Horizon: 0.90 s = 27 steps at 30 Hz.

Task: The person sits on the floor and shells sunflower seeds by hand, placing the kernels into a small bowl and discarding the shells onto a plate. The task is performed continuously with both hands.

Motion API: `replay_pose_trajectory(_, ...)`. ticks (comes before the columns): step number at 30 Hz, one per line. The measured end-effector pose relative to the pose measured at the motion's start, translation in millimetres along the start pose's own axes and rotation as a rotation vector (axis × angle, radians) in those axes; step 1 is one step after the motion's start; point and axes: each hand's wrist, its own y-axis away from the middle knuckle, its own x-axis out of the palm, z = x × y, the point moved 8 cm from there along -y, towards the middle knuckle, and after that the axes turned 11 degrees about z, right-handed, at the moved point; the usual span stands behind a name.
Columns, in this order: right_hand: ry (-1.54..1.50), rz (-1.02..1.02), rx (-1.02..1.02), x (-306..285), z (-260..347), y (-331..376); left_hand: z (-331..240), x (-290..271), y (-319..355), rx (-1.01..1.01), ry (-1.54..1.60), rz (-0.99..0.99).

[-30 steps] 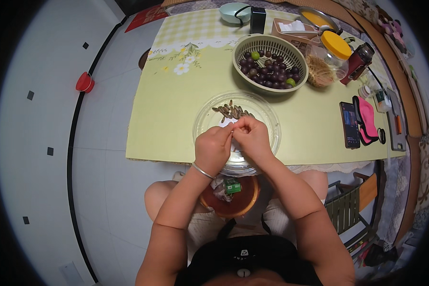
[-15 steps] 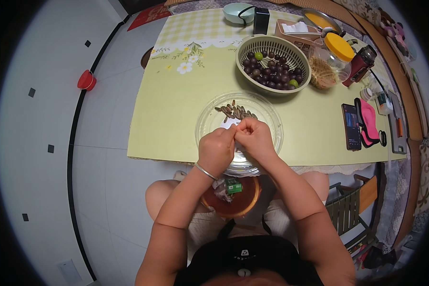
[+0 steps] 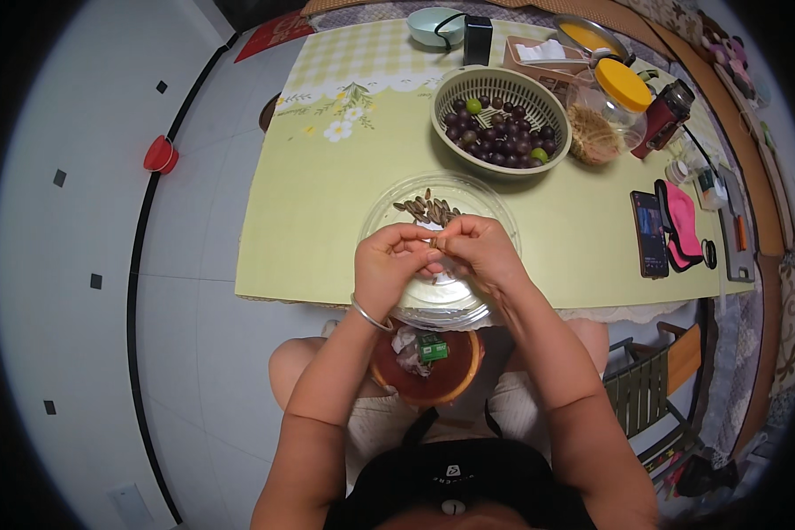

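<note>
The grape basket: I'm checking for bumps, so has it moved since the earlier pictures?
No; the grape basket sits where it did against the printed white flowers on the tablecloth.

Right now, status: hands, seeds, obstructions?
Left hand, right hand: pinching small piece over clear tray. Seeds in tray, just beyond hands. Basket farther back, not in the way.

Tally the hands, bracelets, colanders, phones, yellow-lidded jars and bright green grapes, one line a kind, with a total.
Hands, left hand and right hand: 2
Bracelet: 1
Colander: 1
Phone: 1
Yellow-lidded jar: 1
Bright green grapes: 2
Total: 8
</note>
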Motion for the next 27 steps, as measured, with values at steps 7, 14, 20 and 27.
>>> replay_pose_trajectory(7,0.124,-0.007,-0.084,3.1,8.4,3.3,18.6,-12.2,-5.0,-0.083,0.18,0.016)
replay_pose_trajectory(14,-0.139,0.008,-0.114,-22.0,18.3,-1.5,-20.4,1.3,2.7,0.164,-0.755,-0.003)
replay_pose_trajectory(20,-0.24,-0.005,-0.101,-38.6,14.4,-6.1,-13.4,22.3,6.3,0.135,-1.196,0.222)
replay_pose_trajectory(27,-0.309,0.163,0.109,-1.9,-14.1,-12.2,-32.5,1.2,6.9,0.116,-0.609,0.001)
